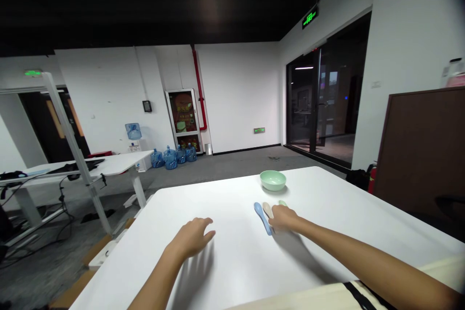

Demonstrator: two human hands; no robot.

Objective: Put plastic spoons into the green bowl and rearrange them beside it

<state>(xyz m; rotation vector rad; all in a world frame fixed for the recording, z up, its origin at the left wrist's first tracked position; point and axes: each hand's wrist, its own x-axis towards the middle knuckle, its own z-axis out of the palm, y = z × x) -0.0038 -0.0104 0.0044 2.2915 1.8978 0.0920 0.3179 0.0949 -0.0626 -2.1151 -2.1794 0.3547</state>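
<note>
And here the broad, smooth white counter [232, 264] is stretching out under the fingers [207, 221], easily the biggest thing in play. The round, glossy pale-green bowl [273, 187] is sitting upright beyond the right fingers, well apart from them. The left hand [192, 238] is hovering over bare white, thumb and forefinger standing apart, nothing between them. The right hand [285, 219] is bending down among the slim spoons, fingers curling together; whether they are clamping anything, I cannot tell, the tips being blurred and hidden.

Now the small stuff! A light-blue, plastic-looking spoon [262, 218] is lying just left of the right fingers, its handle pointing back towards the person. A beige, plastic-looking spoon [267, 209] is running in under those same fingers, its scoop showing on the far side. Smallest in sight, a pale-green rounded tip [282, 203] is peeking out beyond the knuckles, probably belonging to another spoon. Good handling here, I'm judging, is meaning pinching one handle from its sides, fingertips staying low and clearing the blue neighbour.
</note>
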